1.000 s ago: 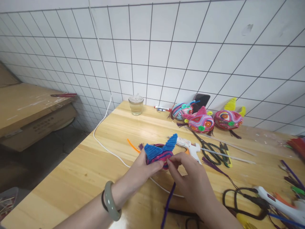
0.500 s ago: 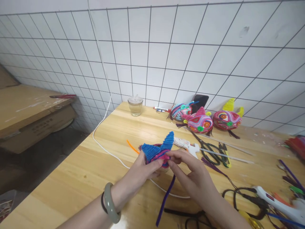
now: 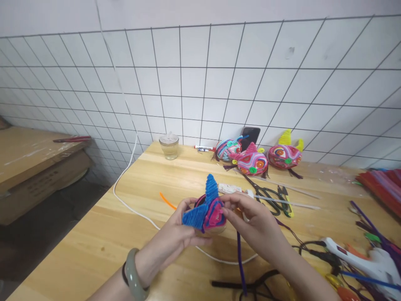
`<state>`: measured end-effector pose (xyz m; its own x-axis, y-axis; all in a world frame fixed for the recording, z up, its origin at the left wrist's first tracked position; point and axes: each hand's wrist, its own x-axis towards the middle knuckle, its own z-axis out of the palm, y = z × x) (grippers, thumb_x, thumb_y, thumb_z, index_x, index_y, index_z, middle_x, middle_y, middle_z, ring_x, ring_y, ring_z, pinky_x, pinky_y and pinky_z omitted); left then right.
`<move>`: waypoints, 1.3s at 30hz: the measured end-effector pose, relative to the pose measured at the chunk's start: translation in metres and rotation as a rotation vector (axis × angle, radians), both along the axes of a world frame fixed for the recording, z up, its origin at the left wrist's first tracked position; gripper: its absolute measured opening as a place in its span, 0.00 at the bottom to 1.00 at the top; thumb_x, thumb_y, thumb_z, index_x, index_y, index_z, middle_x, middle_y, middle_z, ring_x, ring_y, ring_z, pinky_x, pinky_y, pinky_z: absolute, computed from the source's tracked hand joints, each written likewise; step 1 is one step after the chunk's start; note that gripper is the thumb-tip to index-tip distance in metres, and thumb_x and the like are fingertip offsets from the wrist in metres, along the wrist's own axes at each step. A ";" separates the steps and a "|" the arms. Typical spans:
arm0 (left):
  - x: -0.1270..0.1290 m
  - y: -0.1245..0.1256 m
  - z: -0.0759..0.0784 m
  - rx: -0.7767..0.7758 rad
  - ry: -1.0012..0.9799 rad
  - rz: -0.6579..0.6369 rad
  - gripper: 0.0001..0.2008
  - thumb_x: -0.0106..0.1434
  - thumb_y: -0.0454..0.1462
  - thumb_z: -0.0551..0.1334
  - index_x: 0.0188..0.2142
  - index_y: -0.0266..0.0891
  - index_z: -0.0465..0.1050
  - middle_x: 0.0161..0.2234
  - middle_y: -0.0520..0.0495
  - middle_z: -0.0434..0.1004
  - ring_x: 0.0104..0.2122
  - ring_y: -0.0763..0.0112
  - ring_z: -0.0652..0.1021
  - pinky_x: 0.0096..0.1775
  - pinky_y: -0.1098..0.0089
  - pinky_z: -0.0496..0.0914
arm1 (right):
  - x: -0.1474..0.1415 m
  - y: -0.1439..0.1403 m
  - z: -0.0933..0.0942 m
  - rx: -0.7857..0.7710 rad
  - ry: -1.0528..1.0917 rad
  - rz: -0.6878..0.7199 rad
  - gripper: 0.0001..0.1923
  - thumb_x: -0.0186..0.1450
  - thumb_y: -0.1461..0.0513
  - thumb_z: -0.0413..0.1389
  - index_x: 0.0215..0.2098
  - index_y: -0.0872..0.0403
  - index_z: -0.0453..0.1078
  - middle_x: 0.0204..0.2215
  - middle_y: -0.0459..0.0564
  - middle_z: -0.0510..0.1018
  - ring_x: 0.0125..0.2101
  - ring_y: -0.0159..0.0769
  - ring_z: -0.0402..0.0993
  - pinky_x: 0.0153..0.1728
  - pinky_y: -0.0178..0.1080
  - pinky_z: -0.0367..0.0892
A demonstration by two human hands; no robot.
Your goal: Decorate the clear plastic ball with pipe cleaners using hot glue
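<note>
My left hand (image 3: 175,234) cups a small craft figure (image 3: 209,211) wound from pink and blue pipe cleaners, with two blue pointed fins. My right hand (image 3: 255,223) pinches the figure's right side, where a purple pipe cleaner (image 3: 240,261) hangs down from my fingers toward the wooden table (image 3: 103,234). Both hands hold the figure a little above the table top. A grey-green bangle (image 3: 133,278) sits on my left wrist.
Three finished pipe-cleaner figures (image 3: 250,158) and a phone (image 3: 250,136) stand by the tiled wall. A glass cup (image 3: 169,146), scissors (image 3: 269,194), two glue guns (image 3: 234,190) (image 3: 363,255), a white cord (image 3: 131,205) and loose pipe cleaners (image 3: 382,186) lie on the table. Cardboard boxes (image 3: 34,167) are left.
The figure has been turned in my hands so its blue fins point up and toward the left. Both hands rose slightly and the purple pipe cleaner swung to hang straighter.
</note>
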<state>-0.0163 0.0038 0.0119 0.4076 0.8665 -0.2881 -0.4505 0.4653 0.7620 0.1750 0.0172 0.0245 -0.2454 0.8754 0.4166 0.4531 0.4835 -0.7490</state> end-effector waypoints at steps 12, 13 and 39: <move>-0.004 0.006 -0.021 0.045 -0.175 -0.137 0.11 0.61 0.34 0.59 0.45 0.40 0.68 0.42 0.44 0.76 0.39 0.63 0.77 0.36 0.66 0.71 | 0.003 0.001 0.001 -0.018 0.109 0.085 0.08 0.61 0.66 0.57 0.40 0.55 0.72 0.26 0.46 0.75 0.27 0.32 0.72 0.31 0.34 0.69; -0.004 0.004 -0.020 0.062 -0.152 -0.150 0.17 0.59 0.34 0.62 0.48 0.42 0.66 0.45 0.44 0.75 0.42 0.62 0.77 0.37 0.65 0.70 | 0.002 0.000 0.003 -0.027 0.111 0.102 0.07 0.62 0.66 0.57 0.39 0.55 0.72 0.26 0.46 0.75 0.27 0.32 0.72 0.31 0.34 0.69; 0.004 -0.001 -0.019 0.396 0.434 -0.003 0.31 0.51 0.41 0.67 0.53 0.40 0.59 0.55 0.38 0.64 0.57 0.52 0.64 0.58 0.54 0.56 | -0.001 -0.014 0.011 -0.053 0.021 0.378 0.15 0.63 0.72 0.55 0.44 0.49 0.70 0.42 0.47 0.76 0.43 0.31 0.71 0.46 0.34 0.67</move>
